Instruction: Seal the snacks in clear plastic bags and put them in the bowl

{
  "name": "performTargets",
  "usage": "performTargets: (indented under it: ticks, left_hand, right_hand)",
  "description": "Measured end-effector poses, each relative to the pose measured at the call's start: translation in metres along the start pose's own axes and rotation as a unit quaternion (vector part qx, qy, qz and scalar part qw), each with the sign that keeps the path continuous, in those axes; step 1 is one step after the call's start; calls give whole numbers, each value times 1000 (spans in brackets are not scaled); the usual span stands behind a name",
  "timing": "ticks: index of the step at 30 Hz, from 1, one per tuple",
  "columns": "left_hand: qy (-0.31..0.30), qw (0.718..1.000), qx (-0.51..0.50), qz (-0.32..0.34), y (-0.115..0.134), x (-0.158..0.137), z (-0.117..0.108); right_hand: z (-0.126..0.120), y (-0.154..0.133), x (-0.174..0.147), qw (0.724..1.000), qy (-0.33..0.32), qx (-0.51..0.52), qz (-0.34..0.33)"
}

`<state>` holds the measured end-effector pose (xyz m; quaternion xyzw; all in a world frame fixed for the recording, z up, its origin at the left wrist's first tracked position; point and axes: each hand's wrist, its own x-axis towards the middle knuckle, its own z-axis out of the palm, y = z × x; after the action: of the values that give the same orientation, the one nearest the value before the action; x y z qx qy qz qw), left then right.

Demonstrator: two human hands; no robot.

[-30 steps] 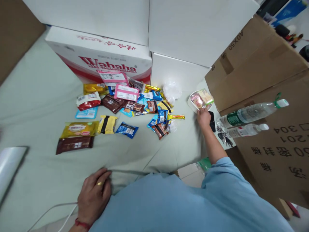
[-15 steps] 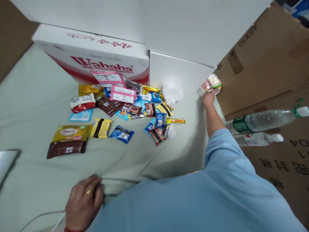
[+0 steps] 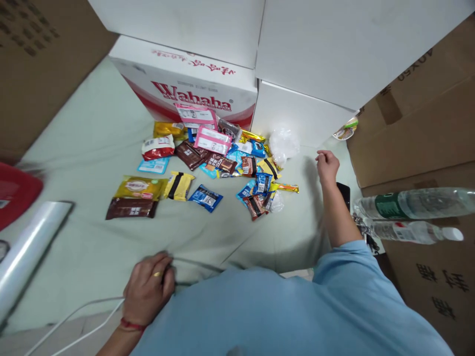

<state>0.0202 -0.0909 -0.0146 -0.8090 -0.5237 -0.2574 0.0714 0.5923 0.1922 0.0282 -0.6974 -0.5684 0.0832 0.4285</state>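
My left hand (image 3: pixel 150 279) rests on the pale green cloth at the near edge, fingers curled in a loose fist, with nothing showing in them. My right hand (image 3: pixel 328 168) is over the cloth at the right, fingers curled together; I see nothing in it. In the corner beyond it lies a clear-wrapped food pack (image 3: pixel 347 129), partly hidden by the white box. Left of my right hand lie a crumpled clear plastic bag (image 3: pixel 284 144) and a heap of snack packets, among them a pink-and-white packet (image 3: pixel 213 140), a brown packet (image 3: pixel 191 154) and a blue packet (image 3: pixel 206 198).
A Wahaha carton (image 3: pixel 193 94) and a white box (image 3: pixel 293 113) stand along the back. Two plastic bottles, the larger with a green label (image 3: pixel 411 203), lie at the right beside cardboard (image 3: pixel 415 148). A shiny roll (image 3: pixel 33 262) and a red object (image 3: pixel 18 193) are at left.
My right hand has let go of the wrapped food pack in the corner and drawn back toward me. My left hand stays on the cloth. The view has shifted left.
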Motion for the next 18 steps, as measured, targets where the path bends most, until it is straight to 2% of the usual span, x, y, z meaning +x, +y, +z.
performTargets:
  ticks: [3, 5, 7, 9, 11, 15, 16, 18]
  left_hand:
    - [5, 1000, 0, 0, 1, 0, 1]
    - [8, 1000, -7, -2, 2, 1, 1]
    - [14, 1000, -15, -6, 3, 1, 1]
    - [21, 999, -29, -8, 3, 0, 1]
    - [30, 998, -48, -13, 3, -2, 2]
    - [46, 994, -95, -17, 2, -6, 2]
    - [49, 992, -116, -23, 2, -7, 2]
    - [57, 982, -175, -52, 3, -6, -1]
  right_hand:
    - [12, -40, -28, 997, -44, 21, -68]
    - [24, -67, -42, 986, -88, -6, -140]
    - [34, -88, -54, 974, -122, -54, -183]
    - [36, -103, -67, 968, -144, -87, -188]
    - [30, -111, -84, 963, -184, -77, -182]
    - [3, -107, -132, 927, -326, -7, -186]
    - [-4, -104, -145, 926, -335, -9, -175]
    - [-15, -98, -170, 947, -301, -24, -114]
